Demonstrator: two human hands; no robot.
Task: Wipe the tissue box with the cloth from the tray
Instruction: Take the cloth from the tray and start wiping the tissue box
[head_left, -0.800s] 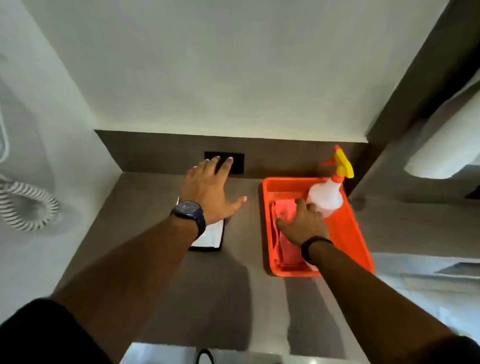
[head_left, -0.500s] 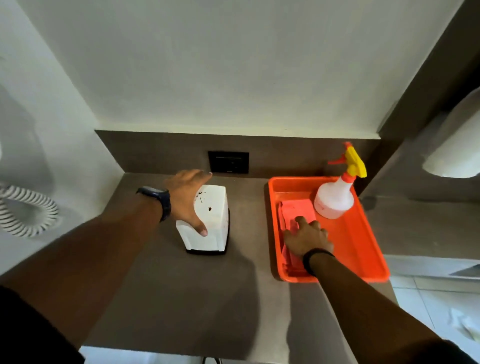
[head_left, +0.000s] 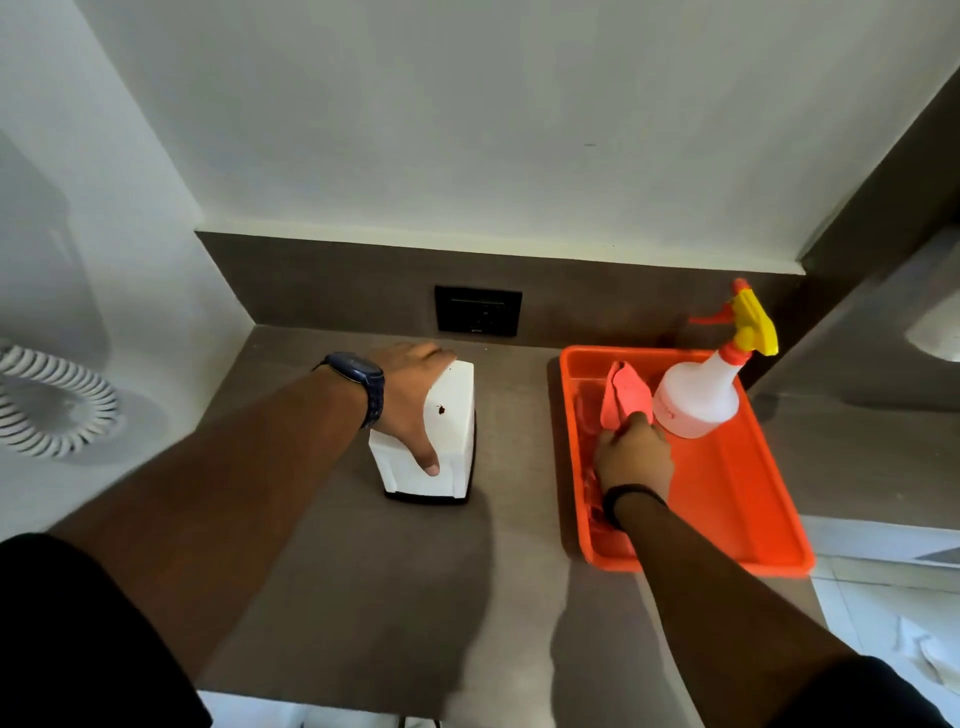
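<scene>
A white tissue box (head_left: 453, 415) with a dark base and a small dark spot on top stands on the brown counter. My left hand (head_left: 410, 410) grips it from the left side, thumb on its front face. To the right lies an orange tray (head_left: 737, 493). In its left half my right hand (head_left: 634, 460) is closed on a pink cloth (head_left: 626, 395), whose far end sticks up above my fingers.
A white spray bottle (head_left: 698, 395) with a yellow and orange trigger stands in the tray's far right corner, next to the cloth. A black wall socket (head_left: 478, 310) sits behind the box. A coiled white cord (head_left: 57, 405) hangs on the left wall.
My left hand came down from above the box and closed on its left side. My right hand went from lying flat on the cloth to gripping and lifting its far end.
</scene>
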